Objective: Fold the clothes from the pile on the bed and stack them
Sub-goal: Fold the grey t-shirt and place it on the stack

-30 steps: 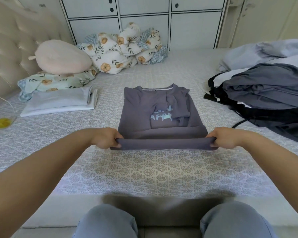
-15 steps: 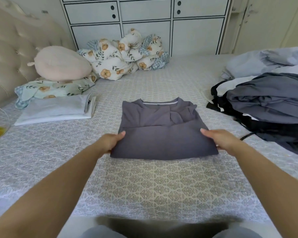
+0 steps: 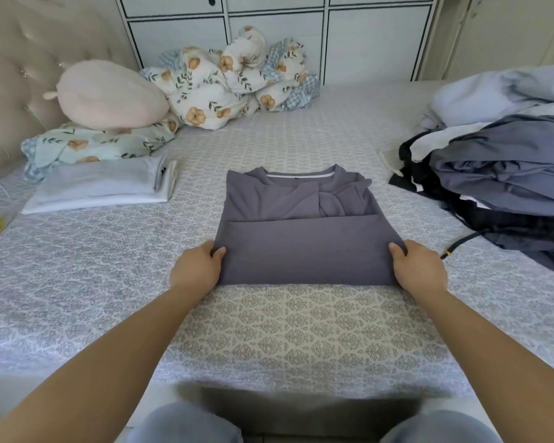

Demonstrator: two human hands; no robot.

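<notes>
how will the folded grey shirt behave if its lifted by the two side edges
Probably floppy: the grey shirt is thin, creased cloth, so its middle should sag between the left hand and right hand. Likely light, and the loose folded flap may fall open.

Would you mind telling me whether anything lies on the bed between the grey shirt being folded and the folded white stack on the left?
Nothing visible does. The grey shirt, held at its sides by the left hand and right hand, is separated from the folded white stack only by bare patterned bedsheet. The floral pillow lies behind the stack.
</notes>
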